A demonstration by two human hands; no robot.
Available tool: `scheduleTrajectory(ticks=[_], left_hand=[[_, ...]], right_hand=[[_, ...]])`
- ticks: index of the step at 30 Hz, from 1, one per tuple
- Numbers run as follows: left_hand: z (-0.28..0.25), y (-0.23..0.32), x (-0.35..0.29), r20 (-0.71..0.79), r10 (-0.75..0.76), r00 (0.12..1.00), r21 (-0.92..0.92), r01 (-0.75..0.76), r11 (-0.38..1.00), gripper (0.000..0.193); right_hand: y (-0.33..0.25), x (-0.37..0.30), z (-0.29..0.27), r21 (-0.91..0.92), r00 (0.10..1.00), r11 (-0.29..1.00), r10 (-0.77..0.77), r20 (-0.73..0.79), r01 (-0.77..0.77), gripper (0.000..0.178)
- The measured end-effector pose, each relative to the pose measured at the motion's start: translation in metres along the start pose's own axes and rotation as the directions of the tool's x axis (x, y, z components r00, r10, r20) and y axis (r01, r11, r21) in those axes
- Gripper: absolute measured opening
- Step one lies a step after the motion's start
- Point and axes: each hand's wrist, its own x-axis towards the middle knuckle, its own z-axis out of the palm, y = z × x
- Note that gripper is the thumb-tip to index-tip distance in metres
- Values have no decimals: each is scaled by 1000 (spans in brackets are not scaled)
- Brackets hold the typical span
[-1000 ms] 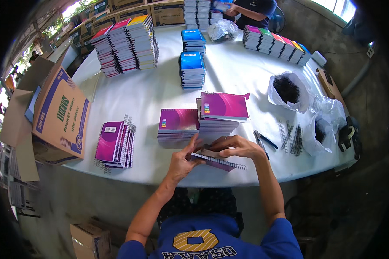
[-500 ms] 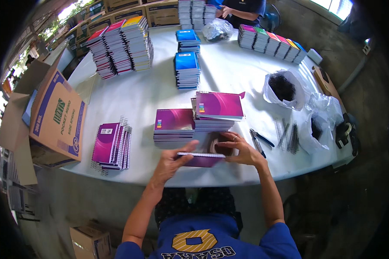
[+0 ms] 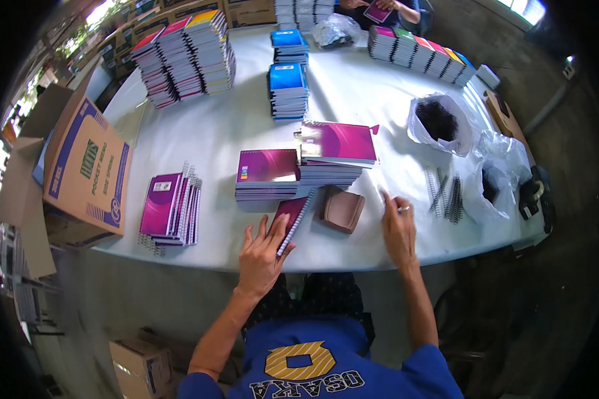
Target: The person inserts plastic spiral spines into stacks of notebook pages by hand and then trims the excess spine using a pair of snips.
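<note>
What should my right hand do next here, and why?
Probably reach a little further right for a spiral coil. The right hand lies open and empty on the table beside the loose coils, while the left hand holds down a purple notebook.

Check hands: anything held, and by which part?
Left hand lies flat on the purple notebook, at its near end by the spiral edge. Right hand holds nothing.
</note>
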Motion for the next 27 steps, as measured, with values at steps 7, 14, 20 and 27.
scheduleTrajectory(ticks=[7, 14, 20, 27], left_hand=[[-1, 9, 4, -1, 6, 1000, 17, -6, 1000, 60], [0, 9, 5, -46, 2, 999, 12, -1, 1000, 58], [-2, 11, 5, -42, -5, 999, 38, 6, 999, 59], [-37, 2, 8, -96, -28, 995, 123, 40, 992, 61]], right_hand=[[-132, -32, -22, 420, 932, 872, -335, 138, 251, 43], [-131, -28, -24, 362, 922, 874, -378, 88, 324, 46], [-131, -19, -27, 600, 885, 800, -288, 365, 13, 37], [-112, 13, -40, 654, 706, 718, -333, 625, -240, 28]])
